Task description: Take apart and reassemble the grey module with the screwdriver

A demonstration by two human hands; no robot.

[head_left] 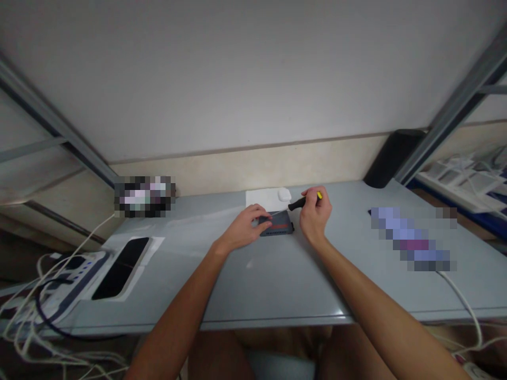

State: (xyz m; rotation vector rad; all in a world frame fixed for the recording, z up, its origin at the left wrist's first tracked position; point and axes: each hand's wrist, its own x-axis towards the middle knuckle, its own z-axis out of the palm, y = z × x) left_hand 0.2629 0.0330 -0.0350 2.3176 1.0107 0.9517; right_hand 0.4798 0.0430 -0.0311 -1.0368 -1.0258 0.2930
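Observation:
On the grey desk [222, 274] in front of me lies a small flat dark grey box [282, 230] with a reddish stripe and a row of slots along its near side. My left hand [250, 224] grips the left end of this box, its thumb and fingertips close to the screwdriver's tip. A screwdriver [298, 203] with a black and yellow handle is in my right hand [317, 214], fingers wrapped round the handle. It is tilted, with its thin shaft reaching left over the box. Where exactly the tip rests is hard to see.
Behind the box lie a white sheet [261, 198] and a small white case [284, 195]. A phone [122, 268] and a power strip [79, 285] with tangled cables are at left. A black cylinder [390, 158] stands at back right. Blurred-out items lie on both sides.

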